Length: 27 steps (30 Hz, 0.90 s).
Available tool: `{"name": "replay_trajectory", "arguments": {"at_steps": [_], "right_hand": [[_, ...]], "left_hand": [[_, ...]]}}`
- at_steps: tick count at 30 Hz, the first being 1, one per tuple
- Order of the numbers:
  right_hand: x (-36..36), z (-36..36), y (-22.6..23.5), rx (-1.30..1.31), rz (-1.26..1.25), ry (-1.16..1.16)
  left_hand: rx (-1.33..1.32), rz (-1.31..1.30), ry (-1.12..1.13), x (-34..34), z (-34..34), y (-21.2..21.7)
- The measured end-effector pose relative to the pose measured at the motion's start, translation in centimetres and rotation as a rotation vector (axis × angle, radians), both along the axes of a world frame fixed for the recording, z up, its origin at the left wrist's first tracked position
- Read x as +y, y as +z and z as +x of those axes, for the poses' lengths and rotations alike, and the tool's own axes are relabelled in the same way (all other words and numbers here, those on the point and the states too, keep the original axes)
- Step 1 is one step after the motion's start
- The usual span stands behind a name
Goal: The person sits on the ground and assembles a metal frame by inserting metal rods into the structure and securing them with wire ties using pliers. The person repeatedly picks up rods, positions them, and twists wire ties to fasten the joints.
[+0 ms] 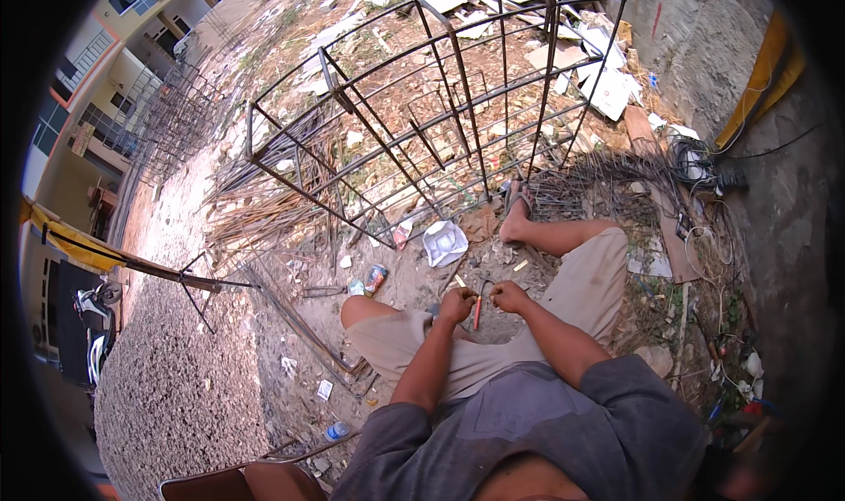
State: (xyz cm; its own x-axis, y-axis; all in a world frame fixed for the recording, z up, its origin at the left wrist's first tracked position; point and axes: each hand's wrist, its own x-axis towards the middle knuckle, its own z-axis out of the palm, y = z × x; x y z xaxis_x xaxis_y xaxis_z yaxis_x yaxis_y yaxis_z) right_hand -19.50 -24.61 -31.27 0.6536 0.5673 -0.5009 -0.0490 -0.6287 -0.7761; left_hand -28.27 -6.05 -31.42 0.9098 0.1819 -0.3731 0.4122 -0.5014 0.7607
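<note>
I sit on the ground with both hands close together between my knees. My left hand (458,305) is closed in a pinch. Just to its right my right hand (508,297) is closed too, fingertips pressed together. A thin dark wire (485,283) curves between the two sets of fingertips. Beside the left fingers, a slim red piece like a tool handle (478,313) points downward; whether the hand grips it cannot be made out. Ahead of my feet stands a large cage of tied steel bars (458,109).
A white crumpled wrapper (444,243) and a drink can (376,277) lie before my knees. Loose rods (264,219) are at left, tangled wire (598,180) at right. A gravel heap (176,395) spreads left; a concrete wall (695,52) rises on the right.
</note>
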Motion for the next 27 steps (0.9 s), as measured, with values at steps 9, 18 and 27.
{"name": "replay_trajectory", "arguments": {"at_steps": [9, 18, 27], "right_hand": [[0.8, 0.1, -1.6, 0.012, -0.057, -0.03], [0.3, 0.3, -1.4, 0.006, -0.06, -0.013], [1.0, 0.5, -0.5, 0.015, -0.122, 0.01]], "left_hand": [[0.017, -0.062, 0.043, 0.5, 0.1, -0.8], [0.028, -0.006, -0.014, 0.1, 0.4, -0.9], [0.038, -0.068, 0.027, 0.6, -0.1, -2.3]]}}
